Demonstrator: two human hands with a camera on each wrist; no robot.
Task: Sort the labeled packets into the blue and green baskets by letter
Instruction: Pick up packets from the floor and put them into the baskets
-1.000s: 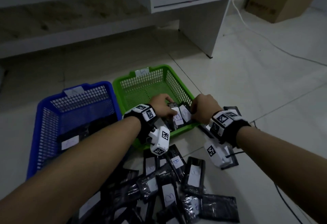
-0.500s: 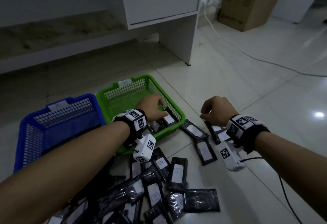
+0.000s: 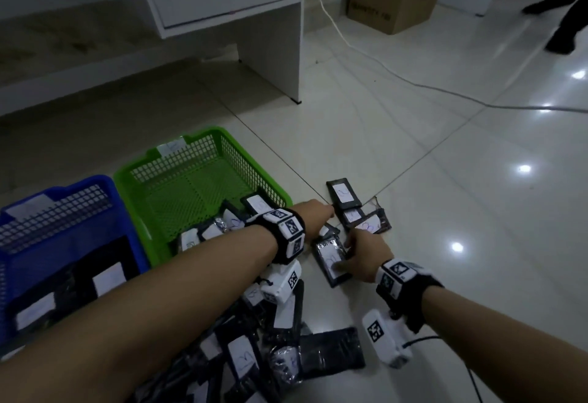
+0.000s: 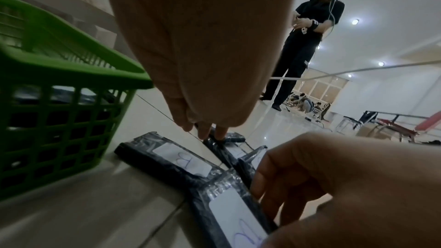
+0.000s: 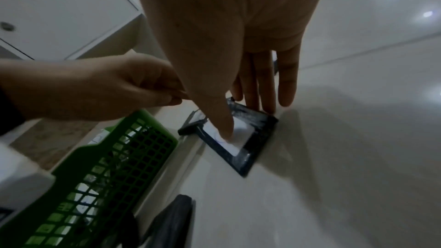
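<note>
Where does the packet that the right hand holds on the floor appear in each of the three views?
Head: the packet lies at lower centre, under the right hand.
Left wrist: the packet is at bottom centre, with its white label facing up.
Right wrist: the packet is at centre, partly covered by the hand.
Shared landmark: the green basket, left of the packet in every view.

A handwritten "B" is showing on the white label of a packet (image 4: 181, 159) lying just short of the left fingers (image 4: 205, 129); other labels are reading too blurred.
</note>
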